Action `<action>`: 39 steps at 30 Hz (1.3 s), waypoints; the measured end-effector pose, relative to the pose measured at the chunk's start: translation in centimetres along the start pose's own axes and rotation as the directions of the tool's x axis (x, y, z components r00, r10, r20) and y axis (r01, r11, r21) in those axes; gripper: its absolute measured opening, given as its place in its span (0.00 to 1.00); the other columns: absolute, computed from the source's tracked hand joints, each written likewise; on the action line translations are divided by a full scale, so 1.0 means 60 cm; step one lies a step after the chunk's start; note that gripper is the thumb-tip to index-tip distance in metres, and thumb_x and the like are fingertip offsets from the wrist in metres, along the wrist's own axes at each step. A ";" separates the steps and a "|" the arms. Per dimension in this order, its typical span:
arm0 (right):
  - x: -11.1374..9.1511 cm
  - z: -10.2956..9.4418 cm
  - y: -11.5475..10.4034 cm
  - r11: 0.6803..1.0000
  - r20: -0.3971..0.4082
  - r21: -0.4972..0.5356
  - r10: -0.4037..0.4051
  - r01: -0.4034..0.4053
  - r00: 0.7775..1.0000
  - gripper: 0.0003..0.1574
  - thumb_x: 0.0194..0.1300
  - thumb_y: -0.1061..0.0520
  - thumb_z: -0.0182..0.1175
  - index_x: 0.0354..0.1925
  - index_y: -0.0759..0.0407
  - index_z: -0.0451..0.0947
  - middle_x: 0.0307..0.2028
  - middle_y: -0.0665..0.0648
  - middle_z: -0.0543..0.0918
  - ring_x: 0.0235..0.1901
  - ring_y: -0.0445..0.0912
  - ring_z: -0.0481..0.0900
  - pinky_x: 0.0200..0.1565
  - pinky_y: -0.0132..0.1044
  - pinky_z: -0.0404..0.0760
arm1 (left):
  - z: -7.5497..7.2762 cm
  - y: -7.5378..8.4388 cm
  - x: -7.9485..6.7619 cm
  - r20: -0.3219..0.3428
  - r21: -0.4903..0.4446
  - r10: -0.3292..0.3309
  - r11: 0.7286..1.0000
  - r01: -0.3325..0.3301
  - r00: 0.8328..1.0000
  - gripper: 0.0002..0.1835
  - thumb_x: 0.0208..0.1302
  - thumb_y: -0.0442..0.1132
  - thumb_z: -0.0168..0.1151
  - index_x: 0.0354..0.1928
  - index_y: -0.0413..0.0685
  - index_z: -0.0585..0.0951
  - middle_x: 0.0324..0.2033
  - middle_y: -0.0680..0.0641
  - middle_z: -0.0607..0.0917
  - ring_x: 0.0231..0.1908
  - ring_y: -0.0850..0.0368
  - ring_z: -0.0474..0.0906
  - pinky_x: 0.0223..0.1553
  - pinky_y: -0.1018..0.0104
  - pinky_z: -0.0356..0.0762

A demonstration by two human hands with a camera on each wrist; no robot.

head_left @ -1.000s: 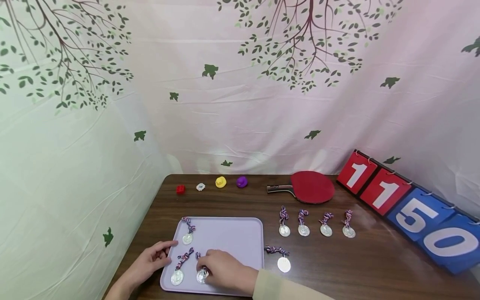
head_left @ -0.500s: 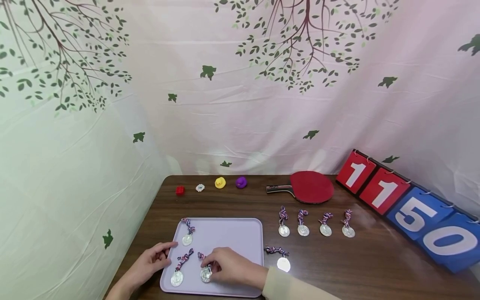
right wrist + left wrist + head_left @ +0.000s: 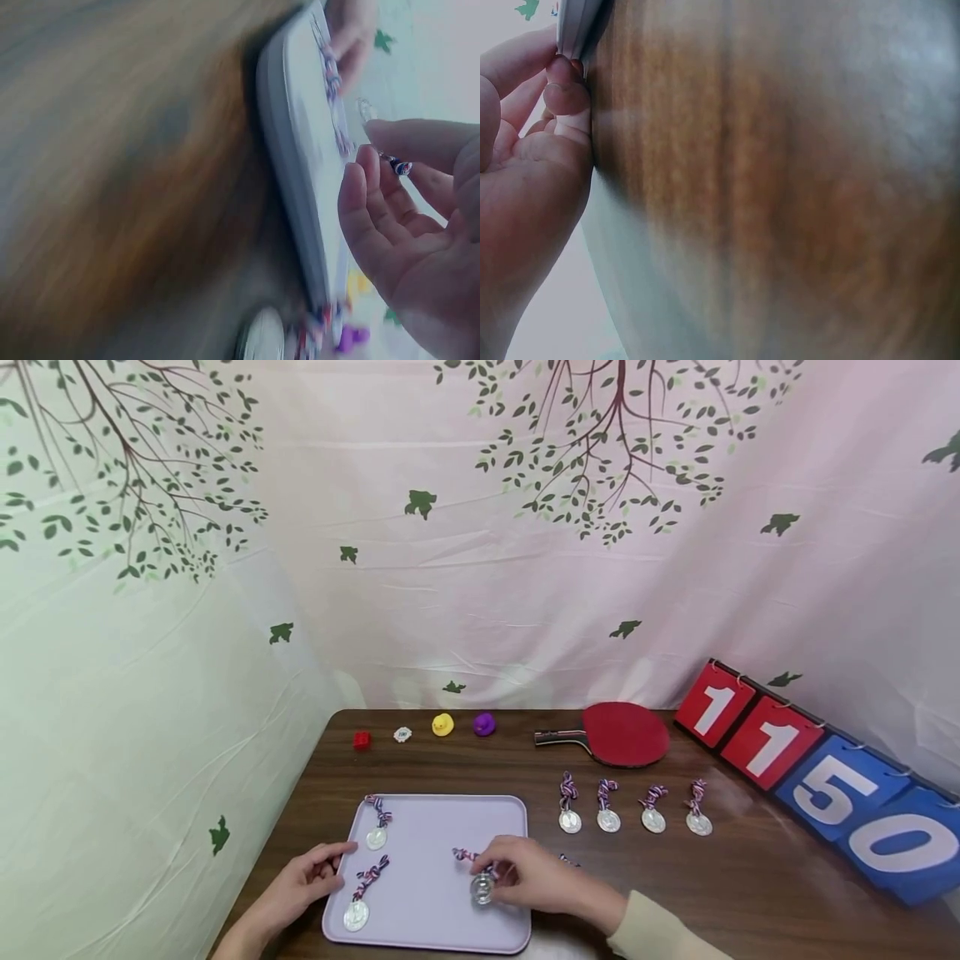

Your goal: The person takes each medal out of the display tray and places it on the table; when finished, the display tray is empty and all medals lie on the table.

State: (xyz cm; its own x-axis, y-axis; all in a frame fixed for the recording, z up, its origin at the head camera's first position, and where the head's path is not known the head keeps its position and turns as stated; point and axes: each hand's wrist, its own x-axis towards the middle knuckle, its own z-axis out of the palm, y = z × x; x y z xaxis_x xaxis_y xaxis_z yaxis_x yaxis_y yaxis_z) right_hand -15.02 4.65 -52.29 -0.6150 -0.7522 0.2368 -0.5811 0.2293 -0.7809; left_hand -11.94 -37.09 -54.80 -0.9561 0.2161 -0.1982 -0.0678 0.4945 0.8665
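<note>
My left hand (image 3: 303, 881) rests at the left rim of the lilac tray (image 3: 438, 935); its index finger and thumb touch the rim. In the left wrist view, my left hand's fingertips (image 3: 566, 97) meet the tray's edge. Over the tray's right part, my right hand (image 3: 525, 872) pinches a silver medal (image 3: 482, 888) with a knotted striped ribbon. The right wrist view shows this medal (image 3: 366, 111) beyond my thumb tip. On the tray's left side lie two more medals, one at the far corner (image 3: 377, 838) and one nearer (image 3: 356, 915).
Several medals (image 3: 608, 820) stand in a row right of the tray. Another medal's ribbon (image 3: 570, 860) peeks from behind my right hand. A red paddle (image 3: 625, 735), purple duck (image 3: 484, 724), yellow duck (image 3: 442, 724), white chip (image 3: 402, 735) and red brick (image 3: 362, 740) lie farther back, near a flip scoreboard (image 3: 810, 777).
My right hand has picked up the medal from the tray's lower middle and carried it right, toward the tray's right edge. The left hand stays at the left rim.
</note>
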 end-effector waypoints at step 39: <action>-0.190 -0.144 0.056 0.885 -0.145 -0.418 0.160 -0.207 0.976 0.15 0.52 0.57 0.71 0.41 0.45 0.82 0.34 0.42 0.70 0.31 0.33 0.70 0.33 0.29 0.71 | -0.004 -0.006 0.001 0.010 0.006 0.033 0.999 -0.033 0.999 0.23 0.61 0.38 0.64 0.59 0.50 0.76 0.41 0.40 0.72 0.36 0.57 0.70 0.35 0.69 0.70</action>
State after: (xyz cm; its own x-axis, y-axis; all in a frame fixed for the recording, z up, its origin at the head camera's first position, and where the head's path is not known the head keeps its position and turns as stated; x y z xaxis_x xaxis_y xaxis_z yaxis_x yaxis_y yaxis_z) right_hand -14.57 19.37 -52.61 -0.7706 -0.6083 0.1900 -0.6096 0.6167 -0.4981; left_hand -12.05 -37.43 -55.03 -0.9549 0.2407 -0.1737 -0.0342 0.4920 0.8699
